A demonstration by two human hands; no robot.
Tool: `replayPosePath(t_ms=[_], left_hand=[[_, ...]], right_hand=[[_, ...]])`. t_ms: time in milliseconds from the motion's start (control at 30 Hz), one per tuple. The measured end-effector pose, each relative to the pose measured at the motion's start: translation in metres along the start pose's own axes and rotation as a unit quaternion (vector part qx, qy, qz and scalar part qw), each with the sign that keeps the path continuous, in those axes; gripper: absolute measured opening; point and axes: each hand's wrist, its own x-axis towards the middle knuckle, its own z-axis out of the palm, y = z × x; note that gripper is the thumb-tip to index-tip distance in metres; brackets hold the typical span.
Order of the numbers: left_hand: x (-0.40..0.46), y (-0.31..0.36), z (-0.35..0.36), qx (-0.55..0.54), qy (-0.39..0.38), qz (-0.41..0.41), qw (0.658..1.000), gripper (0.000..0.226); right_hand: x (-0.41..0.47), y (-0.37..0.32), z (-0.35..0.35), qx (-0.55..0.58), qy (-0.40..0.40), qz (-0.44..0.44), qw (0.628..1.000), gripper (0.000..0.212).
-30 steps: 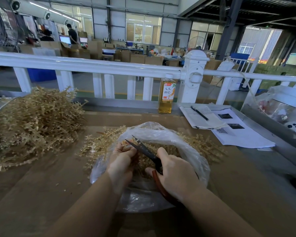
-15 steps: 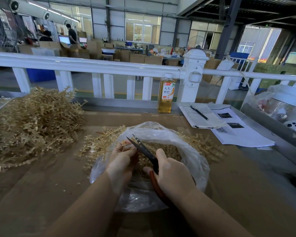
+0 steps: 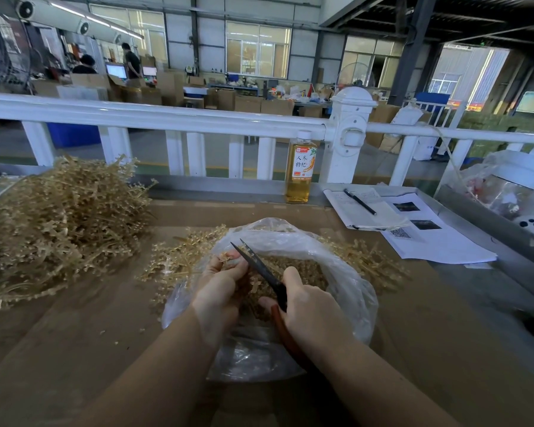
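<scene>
Your crinkly clear plastic bag [image 3: 293,238] sits right in front of you, full of snipped tan plastic bits [image 3: 305,269]. Your left hand [image 3: 219,288] is curled and pinches a small tan sprig [image 3: 228,257] over the bag. Your right hand [image 3: 309,312] is wrapped round the red-handled black scissors [image 3: 259,266], with the blades barely parted. The handles are mostly hidden under your palm. The tall clear bottle [image 3: 299,167] at the back holds an amber drink.
</scene>
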Motion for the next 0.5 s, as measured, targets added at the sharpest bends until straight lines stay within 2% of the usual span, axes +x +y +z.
replayPosePath(t_ms=[333, 500], left_hand=[[-0.0008, 0.0038, 0.0004, 0.06, -0.016, -0.03, 0.998, 0.034], [-0.0004, 0.0023, 0.0013, 0.061, -0.002, -0.029, 0.998, 0.03]], right_hand=[[0.0018, 0.0045, 0.0035, 0.001, 0.008, 0.009, 1.0, 0.032], [0.0051, 0.007, 0.0064, -0.009, 0.011, 0.001, 1.0, 0.034]])
